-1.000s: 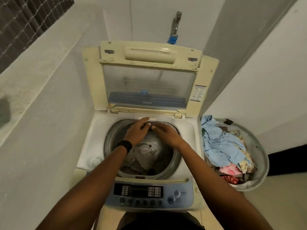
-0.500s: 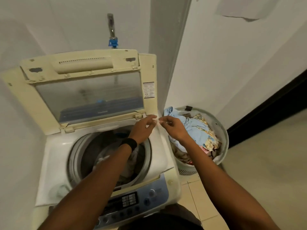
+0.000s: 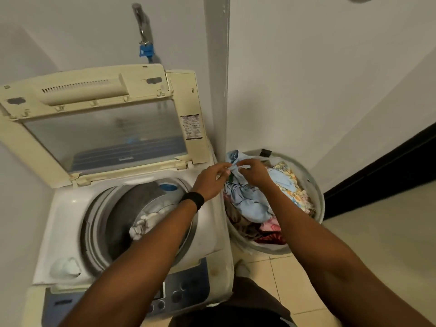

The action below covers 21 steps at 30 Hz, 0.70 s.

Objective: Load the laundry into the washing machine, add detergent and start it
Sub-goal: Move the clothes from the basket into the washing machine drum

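Top-loading washing machine [image 3: 210, 232], cream and white, with lid [image 3: 99, 128] raised and leaning back. Inside the open drum [image 3: 132, 204], a little pale laundry [image 3: 144, 226] at the bottom. Just beside, on the right, round basket [image 3: 319, 204] on the floor, filled with mixed clothes. On top of the pile, light blue cloth [image 3: 250, 205], pinched at its upper edge by left hand [image 3: 210, 179] and right hand [image 3: 256, 172], close to the basket's far rim.

Top-loading washing machine [image 3: 207, 232], lid [image 3: 70, 90] raised at its 12 o'clock, pale cloth [image 3: 144, 226] in the drum [image 3: 132, 208], full laundry basket [image 3: 319, 201] at the machine's 3 o'clock, left hand [image 3: 210, 180] and right hand [image 3: 256, 172] pinching a light blue garment [image 3: 250, 204] at the basket's 10 o'clock.
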Each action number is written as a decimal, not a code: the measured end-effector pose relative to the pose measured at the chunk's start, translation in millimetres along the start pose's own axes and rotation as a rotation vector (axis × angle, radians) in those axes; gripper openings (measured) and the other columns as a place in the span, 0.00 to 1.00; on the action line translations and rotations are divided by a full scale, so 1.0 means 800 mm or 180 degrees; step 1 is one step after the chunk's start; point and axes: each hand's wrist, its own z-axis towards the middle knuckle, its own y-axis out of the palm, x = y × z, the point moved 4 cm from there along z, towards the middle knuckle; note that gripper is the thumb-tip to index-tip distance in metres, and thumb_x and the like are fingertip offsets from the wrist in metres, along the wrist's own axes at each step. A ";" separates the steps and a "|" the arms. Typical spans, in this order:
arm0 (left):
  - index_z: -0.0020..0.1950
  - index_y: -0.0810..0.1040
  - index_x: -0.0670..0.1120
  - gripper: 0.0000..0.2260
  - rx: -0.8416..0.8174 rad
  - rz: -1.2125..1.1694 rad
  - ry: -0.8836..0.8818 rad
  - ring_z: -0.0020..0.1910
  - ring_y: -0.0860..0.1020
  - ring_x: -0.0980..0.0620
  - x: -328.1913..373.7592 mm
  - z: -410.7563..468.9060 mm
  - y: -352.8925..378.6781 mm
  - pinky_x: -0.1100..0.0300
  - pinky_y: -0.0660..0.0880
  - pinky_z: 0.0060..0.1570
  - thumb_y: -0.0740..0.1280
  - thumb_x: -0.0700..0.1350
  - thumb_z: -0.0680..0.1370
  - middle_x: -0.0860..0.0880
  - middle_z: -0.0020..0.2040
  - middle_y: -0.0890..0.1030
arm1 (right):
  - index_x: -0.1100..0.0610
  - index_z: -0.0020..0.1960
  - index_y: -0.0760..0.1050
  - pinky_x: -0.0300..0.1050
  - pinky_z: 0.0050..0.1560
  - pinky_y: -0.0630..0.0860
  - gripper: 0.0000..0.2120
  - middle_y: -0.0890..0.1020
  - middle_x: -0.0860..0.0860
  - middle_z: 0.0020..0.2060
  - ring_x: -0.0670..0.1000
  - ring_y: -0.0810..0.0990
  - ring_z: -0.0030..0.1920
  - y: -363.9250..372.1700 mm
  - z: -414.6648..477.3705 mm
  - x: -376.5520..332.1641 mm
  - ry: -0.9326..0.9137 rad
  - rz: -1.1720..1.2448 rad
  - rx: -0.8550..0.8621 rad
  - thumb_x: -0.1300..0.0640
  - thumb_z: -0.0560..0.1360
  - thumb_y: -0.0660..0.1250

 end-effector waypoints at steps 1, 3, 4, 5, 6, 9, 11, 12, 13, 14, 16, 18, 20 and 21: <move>0.70 0.79 0.51 0.14 0.0045 0.0017 -0.0059 0.62 0.80 0.50 0.000 0.005 0.003 0.50 0.76 0.64 0.64 0.49 0.85 0.48 0.63 0.83 | 0.60 0.59 0.84 0.47 0.56 0.76 0.12 0.85 0.60 0.57 0.59 0.83 0.56 0.004 0.017 0.004 -0.0066 -0.0080 -0.0103 0.62 0.79 0.68; 0.70 0.78 0.50 0.14 0.0130 0.0087 -0.0172 0.63 0.80 0.49 0.001 0.014 0.007 0.53 0.76 0.64 0.63 0.48 0.85 0.47 0.64 0.83 | 0.61 0.60 0.83 0.50 0.60 0.74 0.13 0.82 0.64 0.59 0.64 0.79 0.63 0.015 0.052 0.013 -0.0243 -0.0425 -0.0343 0.64 0.78 0.67; 0.70 0.78 0.50 0.14 0.0158 0.0121 -0.0220 0.63 0.80 0.49 0.001 0.018 0.009 0.57 0.75 0.62 0.63 0.48 0.85 0.47 0.65 0.82 | 0.61 0.62 0.83 0.51 0.63 0.72 0.14 0.80 0.66 0.62 0.65 0.75 0.67 0.022 0.068 0.017 -0.0301 -0.0618 -0.0474 0.64 0.78 0.67; 0.70 0.78 0.49 0.14 0.0185 0.0142 -0.0245 0.62 0.80 0.49 0.002 0.020 0.010 0.60 0.73 0.60 0.63 0.47 0.85 0.47 0.65 0.82 | 0.59 0.63 0.82 0.51 0.66 0.71 0.14 0.77 0.66 0.66 0.66 0.72 0.70 0.028 0.080 0.022 -0.0347 -0.0763 -0.0567 0.63 0.78 0.67; 0.70 0.79 0.49 0.14 0.0227 0.0144 -0.0272 0.62 0.80 0.49 0.002 0.023 0.012 0.62 0.73 0.59 0.63 0.47 0.85 0.47 0.65 0.82 | 0.59 0.65 0.81 0.50 0.67 0.69 0.15 0.75 0.66 0.68 0.66 0.71 0.71 0.033 0.090 0.024 -0.0394 -0.0862 -0.0655 0.62 0.79 0.66; 0.68 0.80 0.48 0.13 0.0336 0.0119 -0.0333 0.61 0.80 0.48 0.004 0.031 0.019 0.59 0.75 0.60 0.64 0.45 0.85 0.47 0.63 0.83 | 0.65 0.68 0.77 0.49 0.66 0.68 0.16 0.77 0.66 0.67 0.64 0.75 0.67 0.037 0.098 0.026 -0.0415 -0.0886 -0.0836 0.63 0.82 0.62; 0.67 0.80 0.48 0.12 0.0382 0.0075 -0.0372 0.60 0.81 0.48 0.004 0.035 0.023 0.55 0.77 0.62 0.65 0.44 0.84 0.48 0.61 0.84 | 0.66 0.66 0.78 0.50 0.65 0.70 0.15 0.79 0.64 0.64 0.63 0.77 0.65 0.026 0.093 0.030 -0.0324 -0.0739 -0.0531 0.63 0.82 0.61; 0.67 0.81 0.48 0.12 0.0418 0.0044 -0.0397 0.59 0.81 0.49 0.003 0.038 0.024 0.53 0.77 0.63 0.66 0.44 0.84 0.48 0.60 0.85 | 0.65 0.64 0.79 0.51 0.63 0.72 0.14 0.81 0.63 0.62 0.63 0.79 0.63 0.016 0.089 0.034 -0.0215 -0.0557 -0.0327 0.63 0.81 0.63; 0.66 0.81 0.48 0.12 0.0458 0.0012 -0.0414 0.58 0.81 0.49 0.004 0.041 0.025 0.51 0.78 0.62 0.66 0.44 0.83 0.48 0.58 0.85 | 0.63 0.62 0.82 0.51 0.60 0.75 0.13 0.83 0.62 0.59 0.62 0.81 0.60 0.004 0.083 0.036 -0.0156 -0.0396 -0.0109 0.61 0.81 0.65; 0.66 0.81 0.49 0.12 0.0507 -0.0022 -0.0418 0.57 0.81 0.49 0.007 0.044 0.025 0.50 0.78 0.62 0.67 0.43 0.82 0.48 0.56 0.85 | 0.60 0.58 0.84 0.50 0.56 0.78 0.11 0.86 0.60 0.54 0.59 0.83 0.55 -0.010 0.076 0.035 -0.0132 -0.0219 0.0058 0.59 0.80 0.68; 0.66 0.79 0.49 0.15 0.0575 -0.0083 -0.0365 0.55 0.81 0.48 0.017 0.051 0.024 0.50 0.78 0.61 0.70 0.40 0.80 0.48 0.54 0.83 | 0.58 0.52 0.86 0.47 0.50 0.80 0.07 0.87 0.55 0.47 0.54 0.84 0.48 -0.037 0.066 0.029 -0.0259 0.0116 0.0197 0.59 0.77 0.71; 0.69 0.76 0.48 0.20 0.0519 -0.0212 -0.0249 0.54 0.80 0.48 0.034 0.061 0.026 0.55 0.79 0.59 0.73 0.40 0.78 0.48 0.56 0.81 | 0.56 0.49 0.86 0.44 0.49 0.79 0.05 0.87 0.53 0.45 0.51 0.84 0.45 -0.064 0.054 0.015 -0.0499 0.0461 0.0149 0.60 0.75 0.72; 0.73 0.71 0.51 0.27 0.0338 -0.0234 -0.0123 0.57 0.78 0.51 0.051 0.071 0.029 0.62 0.77 0.58 0.76 0.45 0.76 0.48 0.61 0.79 | 0.53 0.50 0.84 0.43 0.49 0.79 0.06 0.87 0.50 0.46 0.49 0.83 0.45 -0.093 0.043 -0.005 -0.0753 0.0777 0.0150 0.61 0.76 0.70; 0.74 0.70 0.52 0.30 0.0266 -0.0188 -0.0043 0.60 0.78 0.52 0.061 0.077 0.031 0.62 0.76 0.60 0.77 0.48 0.75 0.48 0.64 0.78 | 0.52 0.51 0.82 0.42 0.48 0.79 0.07 0.86 0.49 0.47 0.48 0.83 0.45 -0.108 0.036 -0.017 -0.0886 0.0938 0.0174 0.61 0.76 0.69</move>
